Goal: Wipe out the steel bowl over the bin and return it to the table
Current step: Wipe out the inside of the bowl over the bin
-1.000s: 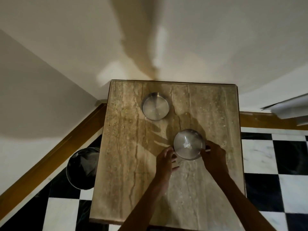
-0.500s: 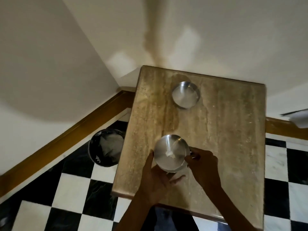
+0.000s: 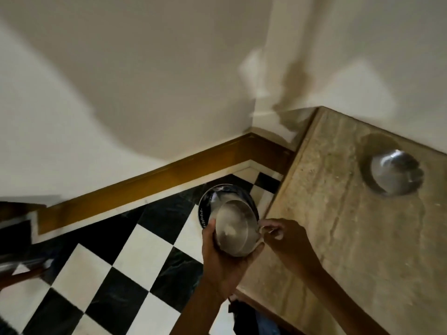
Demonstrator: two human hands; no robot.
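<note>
My left hand (image 3: 223, 262) cups a steel bowl (image 3: 235, 228) from below and holds it tilted, off the table's left edge. A small white lump lies inside the bowl. Just beyond it on the floor stands a round black bin (image 3: 205, 209) with a dark liner, partly hidden by the bowl. My right hand (image 3: 286, 240) pinches the bowl's right rim, and a pale bit shows between its fingers; I cannot tell what it is. The marble table (image 3: 350, 250) is on the right.
A second steel bowl (image 3: 396, 172) sits on the table near its far edge. The floor is black and white checked tile, with a wooden skirting board along the cream walls. A dark object shows at the far left edge.
The bowl has gone from the tabletop to the left, past the table's edge and over the bin, now tilted in my left hand. The view has swung left with it.
</note>
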